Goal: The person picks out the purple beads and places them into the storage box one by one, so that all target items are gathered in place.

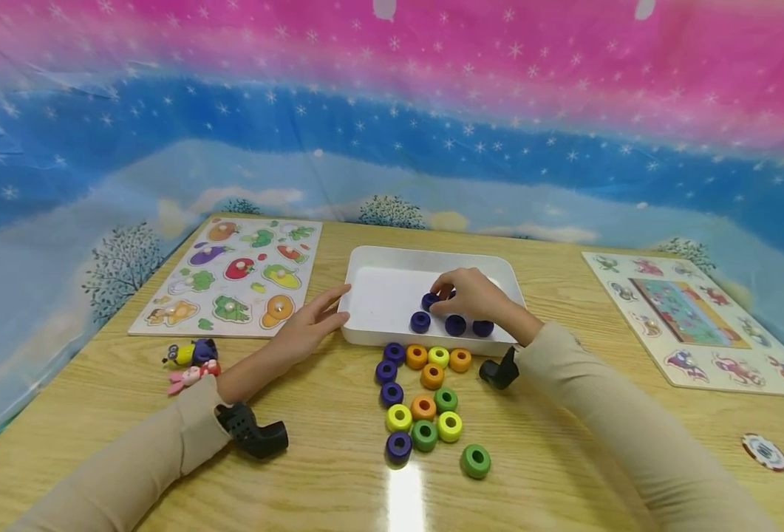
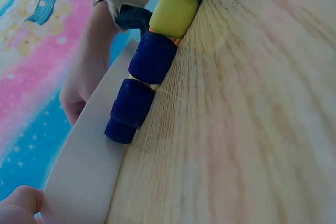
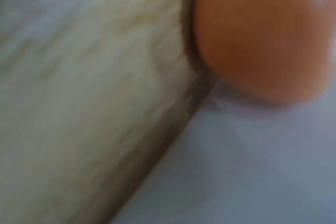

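One white flat puzzle board with vegetable pictures point(image 1: 228, 288): left of the frame, beyond the left forearm.
Plastic toys: a yellow-and-purple figure point(image 1: 192, 354) and a pink-and-red rabbit-eared figure point(image 1: 195, 374), lower left, just below the board.
Left hand point(image 1: 307, 325): left of centre; fingers loosely extended and spread, tips against the left end of a white rectangular plastic tray point(image 1: 385, 284), nothing gripped.
Tray axis: long side runs left to right across mid-frame, dipping slightly at the right.
Loose beads: fourteen glossy barrel-shaped beads, in purple point(image 1: 392, 402), yellow point(image 1: 450, 434), orange point(image 1: 423, 415) and green point(image 1: 476, 468), lower centre, below the tray; holes face upward.
Held bead: one dark purple barrel-shaped bead point(image 1: 428, 301), right of the tray's middle, within its walls; whether lifted or resting cannot be told. Its hole appears to face up; squat and round, it shows no marked long axis.
Right hand point(image 1: 476, 295): centre right; thumb and fingers curled in a narrow pinch on that bead, further dark purple beads point(image 1: 455, 325) close around.
Step in hand: judged to be placing or arranging purple beads in the tray.
Next move: seems to call for setting the pinched bead clear of its neighbours, then letting go.
Second puzzle board, cream with animal pictures point(image 1: 709, 352): right of the frame.
Poker chips point(image 1: 765, 452): two, lower right, one cut by the edge.
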The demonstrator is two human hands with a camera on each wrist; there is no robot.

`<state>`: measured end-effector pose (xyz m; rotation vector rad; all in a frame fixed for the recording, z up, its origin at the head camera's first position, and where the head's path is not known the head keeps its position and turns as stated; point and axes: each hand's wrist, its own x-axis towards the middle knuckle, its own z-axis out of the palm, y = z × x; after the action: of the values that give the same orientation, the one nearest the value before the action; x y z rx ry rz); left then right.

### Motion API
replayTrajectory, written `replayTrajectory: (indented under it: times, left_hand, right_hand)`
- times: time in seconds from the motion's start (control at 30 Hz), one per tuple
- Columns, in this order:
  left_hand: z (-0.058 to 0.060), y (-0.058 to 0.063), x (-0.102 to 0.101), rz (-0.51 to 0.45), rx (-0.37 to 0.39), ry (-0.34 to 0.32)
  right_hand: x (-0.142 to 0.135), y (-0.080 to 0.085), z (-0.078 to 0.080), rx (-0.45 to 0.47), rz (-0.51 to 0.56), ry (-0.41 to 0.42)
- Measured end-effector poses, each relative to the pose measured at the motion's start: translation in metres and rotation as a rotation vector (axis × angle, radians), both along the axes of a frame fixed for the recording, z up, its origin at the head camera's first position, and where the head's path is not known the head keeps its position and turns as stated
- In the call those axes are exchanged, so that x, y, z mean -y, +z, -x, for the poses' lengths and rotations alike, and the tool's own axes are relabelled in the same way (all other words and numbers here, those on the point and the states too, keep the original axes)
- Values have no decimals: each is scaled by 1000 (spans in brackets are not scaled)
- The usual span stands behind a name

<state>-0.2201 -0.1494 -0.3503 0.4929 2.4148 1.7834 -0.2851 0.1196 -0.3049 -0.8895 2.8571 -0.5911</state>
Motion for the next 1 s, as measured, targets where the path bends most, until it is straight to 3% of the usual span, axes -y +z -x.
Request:
replayTrajectory:
  times: [0.27, 0.47, 0.6, 0.73, 1.0]
  left_hand:
    - [-2, 2, 0, 6, 2, 4]
    - [-1, 3, 0, 7, 1, 5]
    - [0, 3, 1, 19, -2, 9]
    - [0, 4, 2, 25, -1, 11]
    - [-2, 3, 0, 11, -3, -1]
  right_hand:
    - [-3, 5, -6, -25, -12, -11]
    - [-9, 17, -28, -82, 99, 32]
    - [-8, 18, -53, -11, 196, 177]
    - [1, 10, -75, 101, 197, 325]
    - [17, 2, -90, 190, 121, 503]
